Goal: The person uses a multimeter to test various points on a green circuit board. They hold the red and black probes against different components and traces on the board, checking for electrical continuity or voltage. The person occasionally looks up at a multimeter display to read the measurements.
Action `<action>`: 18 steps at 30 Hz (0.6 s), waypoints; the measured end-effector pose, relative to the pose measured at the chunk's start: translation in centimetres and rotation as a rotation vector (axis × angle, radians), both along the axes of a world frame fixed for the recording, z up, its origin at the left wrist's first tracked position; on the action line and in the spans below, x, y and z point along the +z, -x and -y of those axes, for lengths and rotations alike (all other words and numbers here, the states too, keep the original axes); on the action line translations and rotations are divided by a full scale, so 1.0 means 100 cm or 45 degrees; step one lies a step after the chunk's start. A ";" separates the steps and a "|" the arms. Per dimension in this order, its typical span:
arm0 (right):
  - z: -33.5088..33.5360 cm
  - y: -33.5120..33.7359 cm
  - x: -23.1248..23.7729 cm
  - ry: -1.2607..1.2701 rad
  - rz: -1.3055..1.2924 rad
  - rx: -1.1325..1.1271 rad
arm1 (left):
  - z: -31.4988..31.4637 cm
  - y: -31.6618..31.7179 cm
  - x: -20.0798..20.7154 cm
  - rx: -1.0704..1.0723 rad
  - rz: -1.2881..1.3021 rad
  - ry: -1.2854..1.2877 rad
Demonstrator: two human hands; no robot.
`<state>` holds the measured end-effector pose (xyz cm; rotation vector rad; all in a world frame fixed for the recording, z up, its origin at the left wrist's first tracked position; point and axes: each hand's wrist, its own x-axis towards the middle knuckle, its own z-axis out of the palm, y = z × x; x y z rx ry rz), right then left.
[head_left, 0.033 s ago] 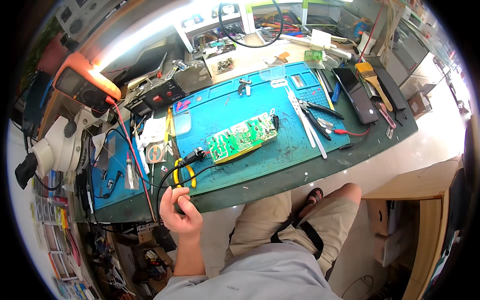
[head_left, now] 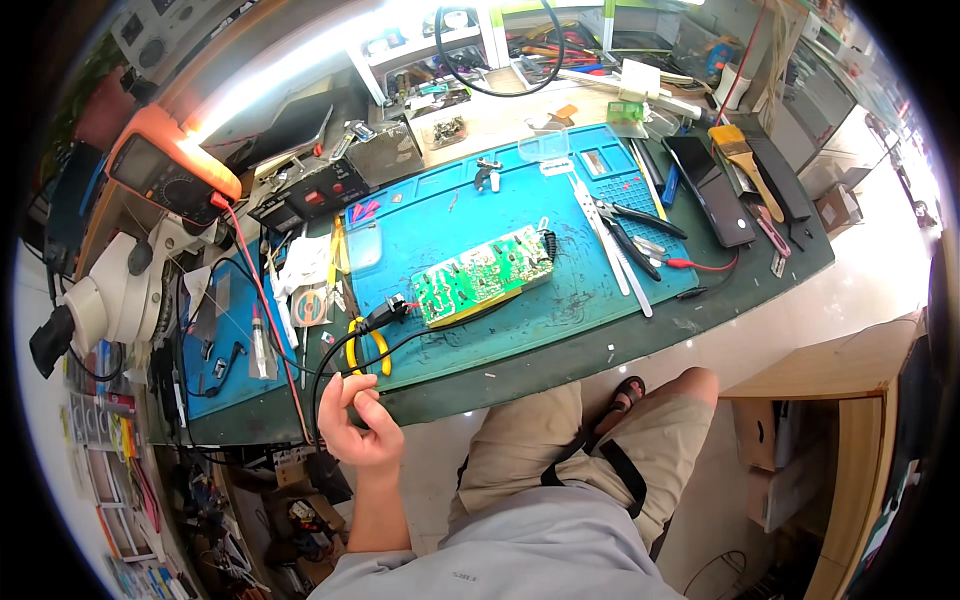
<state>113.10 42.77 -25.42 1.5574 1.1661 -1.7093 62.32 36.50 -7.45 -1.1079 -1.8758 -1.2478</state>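
Note:
My left hand [head_left: 362, 428] is raised at the front edge of the bench, palm up, with its fingers loosely curled and apart; I see nothing held in it. Just beyond its fingertips are yellow-handled pliers [head_left: 383, 352] and a black power cable [head_left: 318, 385]. The cable's plug [head_left: 388, 312] meets the left end of a green circuit board [head_left: 480, 275], which lies solder side up on a blue work mat [head_left: 585, 320]. My right hand is out of view.
Tweezers [head_left: 612, 250] and black-handled cutters [head_left: 630, 240] lie right of the board. Farther right are a phone [head_left: 708, 190] and a brush [head_left: 745, 165]. An orange multimeter [head_left: 170, 170] with a red lead and a white microscope [head_left: 110, 285] stand at the left.

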 end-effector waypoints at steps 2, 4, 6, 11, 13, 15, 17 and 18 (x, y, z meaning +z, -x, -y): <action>0.001 -0.002 0.001 0.008 0.002 -0.005 | 0.000 -0.001 0.000 0.000 0.017 -0.014; 0.002 -0.004 0.002 0.018 0.001 -0.010 | 0.000 -0.001 0.000 0.002 0.021 -0.013; 0.003 -0.006 0.002 0.030 0.001 -0.013 | 0.000 0.000 0.000 0.002 0.009 -0.001; 0.006 -0.014 0.003 0.060 -0.006 -0.032 | 0.002 0.002 -0.004 0.024 -0.010 -0.004; 0.005 -0.019 0.004 0.071 -0.011 -0.042 | 0.001 0.004 -0.003 0.041 -0.037 -0.008; 0.003 -0.026 0.006 0.083 -0.014 -0.056 | -0.001 0.004 0.000 0.050 -0.070 0.000; -0.004 -0.034 0.006 0.091 -0.016 -0.072 | -0.001 0.002 0.002 0.073 -0.058 0.003; -0.015 -0.041 0.008 0.090 -0.013 -0.087 | -0.001 0.002 0.003 0.088 -0.054 0.006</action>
